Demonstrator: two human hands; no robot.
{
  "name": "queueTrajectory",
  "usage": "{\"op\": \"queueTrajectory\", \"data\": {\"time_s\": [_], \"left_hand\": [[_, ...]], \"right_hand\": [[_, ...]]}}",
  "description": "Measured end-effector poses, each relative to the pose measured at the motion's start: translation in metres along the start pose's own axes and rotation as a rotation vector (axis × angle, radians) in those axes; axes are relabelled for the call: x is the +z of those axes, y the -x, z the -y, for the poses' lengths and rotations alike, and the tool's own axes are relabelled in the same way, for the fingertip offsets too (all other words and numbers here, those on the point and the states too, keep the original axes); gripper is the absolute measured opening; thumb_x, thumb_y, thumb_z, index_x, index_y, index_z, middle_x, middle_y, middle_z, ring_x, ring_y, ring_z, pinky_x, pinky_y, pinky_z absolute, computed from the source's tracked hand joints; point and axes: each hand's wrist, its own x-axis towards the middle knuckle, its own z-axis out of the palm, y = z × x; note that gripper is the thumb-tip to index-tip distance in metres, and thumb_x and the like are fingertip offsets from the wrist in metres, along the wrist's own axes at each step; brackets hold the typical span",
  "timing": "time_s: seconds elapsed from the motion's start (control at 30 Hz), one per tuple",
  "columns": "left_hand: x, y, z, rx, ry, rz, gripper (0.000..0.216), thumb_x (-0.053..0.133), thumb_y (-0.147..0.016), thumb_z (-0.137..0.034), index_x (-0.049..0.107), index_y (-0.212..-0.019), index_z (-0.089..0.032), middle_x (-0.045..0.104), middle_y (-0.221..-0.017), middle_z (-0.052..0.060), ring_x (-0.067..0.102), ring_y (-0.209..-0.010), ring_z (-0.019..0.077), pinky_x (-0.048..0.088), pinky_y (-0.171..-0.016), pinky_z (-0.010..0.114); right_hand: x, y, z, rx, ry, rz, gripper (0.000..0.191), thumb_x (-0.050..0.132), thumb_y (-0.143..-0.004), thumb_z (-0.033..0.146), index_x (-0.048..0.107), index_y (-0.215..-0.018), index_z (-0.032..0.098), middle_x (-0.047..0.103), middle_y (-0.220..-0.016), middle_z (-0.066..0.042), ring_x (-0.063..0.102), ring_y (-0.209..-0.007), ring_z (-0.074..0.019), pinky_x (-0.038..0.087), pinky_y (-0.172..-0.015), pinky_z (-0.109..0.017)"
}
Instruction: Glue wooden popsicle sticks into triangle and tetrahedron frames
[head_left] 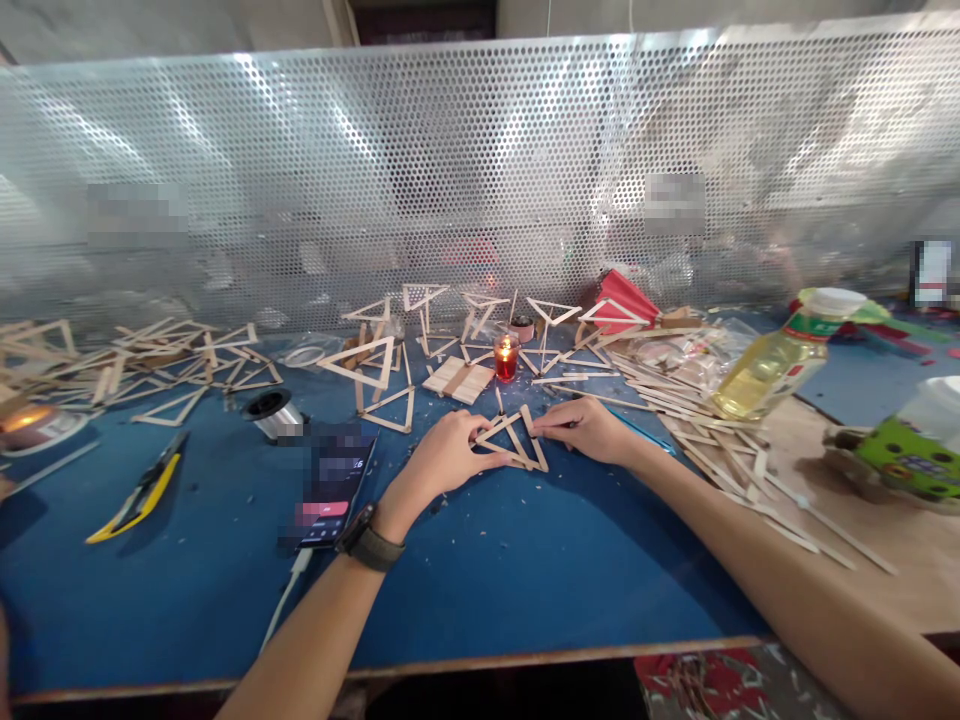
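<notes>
A triangle of flat wooden sticks lies on the blue table. My left hand, with a watch on its wrist, has its fingers pinched on the triangle's left corner. My right hand is closed on the triangle's right side and seems to hold a thin stick-like tool that I cannot make out. A lit red candle stands just behind the triangle, beside a small flat panel of sticks.
Several finished stick triangles stand behind and to the left. Loose sticks pile at right near an oil bottle. A phone, a yellow cutter and a wire spool lie left. A perforated metal screen closes the back.
</notes>
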Motion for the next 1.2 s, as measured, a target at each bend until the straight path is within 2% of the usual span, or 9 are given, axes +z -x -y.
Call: {"op": "queueTrajectory", "data": {"time_s": [0.4,0.63,1.1,1.2], "left_hand": [[0.0012,0.0002,0.0014,0.002,0.010,-0.003,0.056,0.064,-0.083,-0.072,0.073,-0.104,-0.021,0.068,-0.092,0.009,0.061,-0.085,0.0256,0.041,-0.066,0.031],[0.0006,0.0003,0.0005,0.009,-0.006,-0.009,0.053,0.063,-0.083,-0.072,0.071,-0.095,-0.022,0.065,-0.086,0.008,0.058,-0.078,0.0239,0.038,-0.063,0.032],[0.0021,-0.0002,0.0019,-0.002,0.008,0.004,0.055,0.064,-0.083,-0.071,0.071,-0.103,-0.021,0.066,-0.092,0.009,0.059,-0.085,0.0252,0.040,-0.065,0.031],[0.0019,0.0001,0.0018,-0.003,0.004,0.010,0.055,0.062,-0.084,-0.072,0.071,-0.103,-0.021,0.065,-0.089,0.008,0.058,-0.081,0.0240,0.038,-0.064,0.030]], "right_hand": [[-0.0011,-0.0004,0.0005,-0.019,0.033,0.002,0.033,0.063,-0.096,0.049,0.083,-0.097,0.023,0.080,-0.089,-0.006,0.063,-0.054,-0.0122,0.049,-0.051,-0.025],[-0.0003,-0.0001,-0.0024,-0.022,0.023,0.002,0.032,0.063,-0.096,0.048,0.083,-0.098,0.024,0.079,-0.089,-0.005,0.061,-0.053,-0.0120,0.050,-0.052,-0.025],[-0.0003,-0.0004,-0.0020,-0.018,0.020,-0.001,0.031,0.064,-0.096,0.048,0.083,-0.097,0.024,0.080,-0.091,-0.006,0.062,-0.053,-0.0119,0.050,-0.052,-0.025],[-0.0007,-0.0002,-0.0010,-0.019,0.029,0.004,0.032,0.063,-0.096,0.048,0.084,-0.097,0.023,0.080,-0.091,-0.006,0.063,-0.055,-0.0124,0.051,-0.052,-0.025]]}}
